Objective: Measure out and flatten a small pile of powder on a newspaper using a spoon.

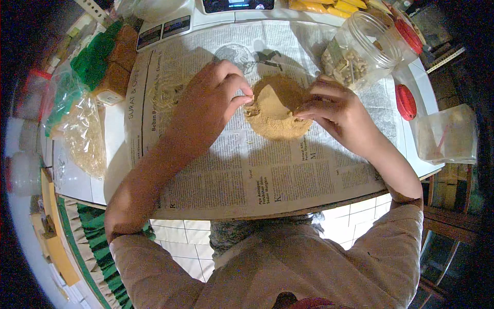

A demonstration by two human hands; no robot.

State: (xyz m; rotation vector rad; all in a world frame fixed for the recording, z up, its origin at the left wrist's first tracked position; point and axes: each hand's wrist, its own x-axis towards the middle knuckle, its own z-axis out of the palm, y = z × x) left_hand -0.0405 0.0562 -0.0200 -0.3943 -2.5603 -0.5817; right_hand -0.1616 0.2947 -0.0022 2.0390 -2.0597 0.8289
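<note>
A round mound of tan powder [278, 125] lies on newspaper sheets [216, 181] in front of me. My left hand [220, 92] is at the mound's left edge, thumb and forefinger pinched together. Just below those fingertips is a small darker clump [252, 111]. At the opposite edge, the bent fingers of my right hand [334, 106] touch or hover just over the powder. Whatever may be between the fingertips of either hand is too small to make out. Shadow from my hands covers part of the mound.
A lidless clear jar [361, 54] with small pale pieces stands back right, near a red lid [405, 102] and a clear plastic container [447, 135]. Left are a clear plastic bag [83, 135] and brown packages [115, 73]. Yellow packets [328, 7] and a lit screen [239, 5] sit behind.
</note>
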